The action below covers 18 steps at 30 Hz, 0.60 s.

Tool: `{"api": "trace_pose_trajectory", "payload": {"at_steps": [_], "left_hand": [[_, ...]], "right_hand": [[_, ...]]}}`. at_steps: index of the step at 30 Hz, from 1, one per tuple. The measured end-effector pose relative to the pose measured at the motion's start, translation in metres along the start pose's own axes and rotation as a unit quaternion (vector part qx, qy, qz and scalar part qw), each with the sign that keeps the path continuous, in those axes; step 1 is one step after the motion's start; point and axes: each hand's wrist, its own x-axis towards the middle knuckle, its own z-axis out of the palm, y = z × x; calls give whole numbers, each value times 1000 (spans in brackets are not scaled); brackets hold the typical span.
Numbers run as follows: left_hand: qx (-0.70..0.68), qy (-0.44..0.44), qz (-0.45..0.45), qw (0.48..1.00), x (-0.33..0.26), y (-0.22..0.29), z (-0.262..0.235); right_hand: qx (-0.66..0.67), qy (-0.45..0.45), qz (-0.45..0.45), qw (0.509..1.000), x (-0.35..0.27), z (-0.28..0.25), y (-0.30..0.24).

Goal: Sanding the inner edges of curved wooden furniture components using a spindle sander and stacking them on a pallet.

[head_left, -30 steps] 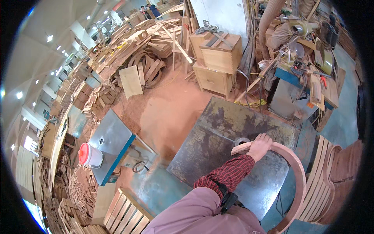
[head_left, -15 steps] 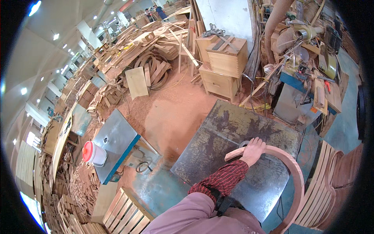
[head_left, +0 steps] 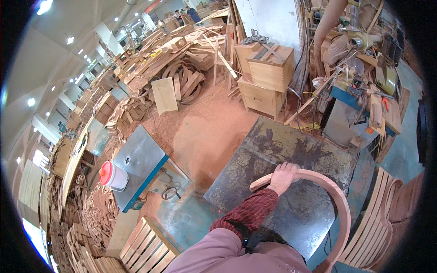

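My left hand (head_left: 282, 176) is closed over the near end of a curved wooden piece (head_left: 336, 194), with its fingers across the top. The piece lies partly on a worn, stained metal machine table (head_left: 241, 166) and arcs right, then down past the table's edge to the bottom of the picture. Beside my fingers a small round part (head_left: 295, 168) on the table touches or nearly touches the wood. My right hand is out of the picture. The left sleeve is red and black.
A smaller metal machine table (head_left: 139, 159) with a white bucket (head_left: 119, 179) under a red lid stands left. Wooden boxes (head_left: 268, 73) are stacked beyond the main table. Slatted curved wood (head_left: 371, 218) is at right. Sawdust (head_left: 205, 132) covers the floor.
My left hand and the curved piece have slid a little to the left over the table. The round part now shows to the right of my fingers instead of to their left.
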Motion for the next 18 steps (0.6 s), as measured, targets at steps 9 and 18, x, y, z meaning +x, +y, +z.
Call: {"api": "trace_pose_trajectory", "payload": {"at_steps": [9, 18], "left_hand": [[48, -99, -102, 989, -33, -41, -17], [80, -126, -194, 970, -65, -79, -53]], "right_hand": [[-8, -22, -17, 1000, -1, -11, 8], [-13, 11, -216, 976, 42, 21, -3]]}}
